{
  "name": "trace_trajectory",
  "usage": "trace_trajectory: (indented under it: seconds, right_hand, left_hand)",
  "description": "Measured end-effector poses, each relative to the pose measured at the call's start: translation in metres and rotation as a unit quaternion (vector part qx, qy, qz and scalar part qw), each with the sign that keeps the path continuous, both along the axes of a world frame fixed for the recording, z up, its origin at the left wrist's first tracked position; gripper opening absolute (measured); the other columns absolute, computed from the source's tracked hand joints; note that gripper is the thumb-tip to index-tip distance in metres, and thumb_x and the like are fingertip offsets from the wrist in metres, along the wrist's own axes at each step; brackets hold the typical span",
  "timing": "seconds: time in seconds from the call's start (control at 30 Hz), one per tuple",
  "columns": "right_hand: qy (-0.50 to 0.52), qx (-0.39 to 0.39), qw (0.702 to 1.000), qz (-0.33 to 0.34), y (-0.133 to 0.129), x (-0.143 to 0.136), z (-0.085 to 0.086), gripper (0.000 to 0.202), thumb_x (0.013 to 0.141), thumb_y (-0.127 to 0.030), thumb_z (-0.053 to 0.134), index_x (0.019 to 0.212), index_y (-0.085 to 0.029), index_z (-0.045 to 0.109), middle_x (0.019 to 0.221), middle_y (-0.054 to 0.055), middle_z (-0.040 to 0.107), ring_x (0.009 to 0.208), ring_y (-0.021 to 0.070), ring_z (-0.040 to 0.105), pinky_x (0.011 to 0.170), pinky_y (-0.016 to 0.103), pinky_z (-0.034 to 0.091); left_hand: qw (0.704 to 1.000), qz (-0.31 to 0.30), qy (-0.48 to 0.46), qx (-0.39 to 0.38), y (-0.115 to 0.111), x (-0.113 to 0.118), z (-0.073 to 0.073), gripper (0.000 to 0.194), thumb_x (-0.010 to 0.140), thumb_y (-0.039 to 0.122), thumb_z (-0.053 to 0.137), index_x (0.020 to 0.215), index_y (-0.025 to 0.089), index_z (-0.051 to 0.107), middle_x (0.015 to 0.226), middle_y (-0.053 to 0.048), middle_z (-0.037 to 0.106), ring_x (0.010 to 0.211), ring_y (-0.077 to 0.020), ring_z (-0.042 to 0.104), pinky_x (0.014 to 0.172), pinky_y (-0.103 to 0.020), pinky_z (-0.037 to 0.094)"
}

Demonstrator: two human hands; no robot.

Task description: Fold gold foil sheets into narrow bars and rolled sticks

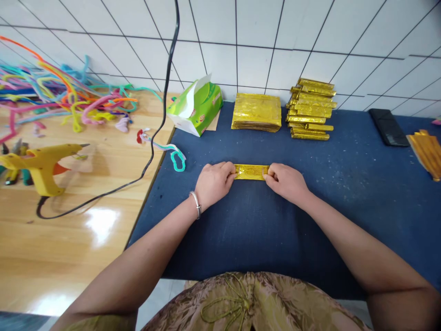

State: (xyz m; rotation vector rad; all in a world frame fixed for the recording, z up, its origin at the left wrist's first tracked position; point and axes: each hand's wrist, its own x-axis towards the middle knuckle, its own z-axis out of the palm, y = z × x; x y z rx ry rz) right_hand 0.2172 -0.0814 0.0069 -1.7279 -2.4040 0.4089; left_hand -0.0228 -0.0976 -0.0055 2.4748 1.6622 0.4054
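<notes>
Between my two hands a narrow folded strip of gold foil paper (pixel 251 172) lies level on the dark blue table surface. My left hand (pixel 215 181) pinches its left end, with a silver bangle on that wrist. At the strip's right end, the fingers of my right hand (pixel 287 183) are closed on it. Beyond the hands stands a stack of flat gold foil sheets (pixel 257 110). To the right of that stack is a pile of folded gold foil strips (pixel 311 110), stacked unevenly.
A green tissue box (pixel 203 108) stands at the back left. On the wooden table (pixel 103 257) are a yellow glue gun (pixel 44 163), its black cord (pixel 163 119) and tangled pipe cleaners (pixel 69 92). A black phone (pixel 388 127) and more gold paper (pixel 427 151) lie right.
</notes>
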Motion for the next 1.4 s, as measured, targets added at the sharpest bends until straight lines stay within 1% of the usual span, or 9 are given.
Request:
trace_trajectory:
  seconds: [0.13,0.3,0.4,0.6,0.83,0.93,1.03,1.17,1.4]
  right_hand:
    - [0.023,0.005,1.000,-0.013,-0.002,0.000,-0.003,0.012,0.082,-0.030,0.051,0.074,-0.021,0.048,0.071,-0.001,0.059,0.060,0.0120,0.050,0.053,0.026,0.024]
    - [0.049,0.025,0.998,-0.027,-0.003,0.000,-0.006,0.011,0.082,-0.030,0.051,0.075,-0.022,0.049,0.071,-0.002,0.059,0.062,0.0117,0.051,0.053,0.025,0.025]
    - [0.062,0.031,0.997,-0.031,-0.003,0.000,-0.007,0.010,0.082,-0.029,0.051,0.077,-0.022,0.050,0.073,-0.002,0.059,0.063,0.0116,0.052,0.055,0.025,0.026]
    - [0.084,0.045,0.995,-0.011,-0.002,0.000,-0.007,0.004,0.083,-0.025,0.050,0.080,-0.021,0.051,0.079,-0.001,0.061,0.069,0.0118,0.054,0.058,0.024,0.030]
    - [0.065,0.092,0.993,0.015,0.020,0.000,-0.007,0.007,0.086,-0.023,0.051,0.083,-0.020,0.056,0.086,0.004,0.061,0.079,0.0162,0.054,0.068,0.027,0.037]
    - [0.005,0.152,0.986,0.062,0.017,-0.003,-0.005,0.018,0.091,-0.022,0.044,0.091,-0.018,0.062,0.094,0.009,0.063,0.091,0.0216,0.052,0.078,0.034,0.038]
    - [-0.050,0.184,0.973,0.127,0.006,-0.010,-0.002,0.030,0.095,-0.020,0.036,0.111,-0.020,0.062,0.108,0.010,0.063,0.100,0.0245,0.050,0.082,0.038,0.038]
    - [-0.059,0.171,0.967,0.179,-0.004,-0.025,-0.005,0.039,0.097,-0.019,0.031,0.128,-0.016,0.054,0.124,0.010,0.060,0.114,0.0248,0.048,0.092,0.039,0.040]
    - [-0.048,0.139,0.967,0.207,-0.008,-0.025,-0.012,0.047,0.095,-0.030,0.038,0.136,-0.008,0.047,0.137,0.014,0.052,0.126,0.0256,0.047,0.107,0.041,0.037]
  left_hand:
    - [0.999,-0.027,-0.007,0.027,0.002,0.000,-0.004,0.012,0.092,0.023,0.045,0.094,0.019,0.056,0.092,-0.005,0.062,0.082,-0.0175,0.056,0.073,-0.030,0.039]
    - [0.988,-0.142,0.028,0.056,0.005,0.002,-0.004,0.028,0.093,0.012,0.037,0.105,0.019,0.061,0.102,-0.008,0.062,0.093,-0.0193,0.051,0.084,-0.034,0.041]
    - [0.982,-0.176,0.035,0.058,0.000,0.004,-0.001,0.031,0.094,0.012,0.036,0.108,0.018,0.062,0.103,-0.008,0.062,0.096,-0.0195,0.050,0.088,-0.035,0.042]
    - [0.984,-0.152,0.068,0.065,-0.012,0.010,0.006,0.027,0.093,0.013,0.039,0.105,0.015,0.063,0.099,-0.010,0.061,0.096,-0.0210,0.050,0.087,-0.035,0.044]
    - [0.982,-0.136,0.109,0.080,0.010,0.019,0.012,0.022,0.093,0.017,0.041,0.096,0.016,0.063,0.092,-0.009,0.059,0.092,-0.0230,0.051,0.080,-0.036,0.043]
    - [0.982,-0.127,0.117,0.081,0.009,0.022,0.013,0.027,0.094,0.016,0.038,0.110,0.015,0.060,0.091,-0.010,0.059,0.091,-0.0233,0.051,0.079,-0.037,0.043]
    - [0.980,-0.125,0.128,0.081,0.003,0.025,0.013,0.032,0.094,0.015,0.036,0.120,0.014,0.055,0.094,-0.010,0.059,0.093,-0.0230,0.051,0.081,-0.037,0.044]
    - [0.982,-0.118,0.126,0.072,-0.001,0.029,0.013,0.030,0.093,0.015,0.037,0.114,0.011,0.058,0.099,-0.011,0.058,0.097,-0.0233,0.050,0.086,-0.037,0.045]
    - [0.987,-0.097,0.121,0.031,-0.005,0.034,0.013,0.033,0.094,0.022,0.037,0.117,0.008,0.056,0.101,-0.015,0.057,0.099,-0.0261,0.049,0.086,-0.038,0.046]
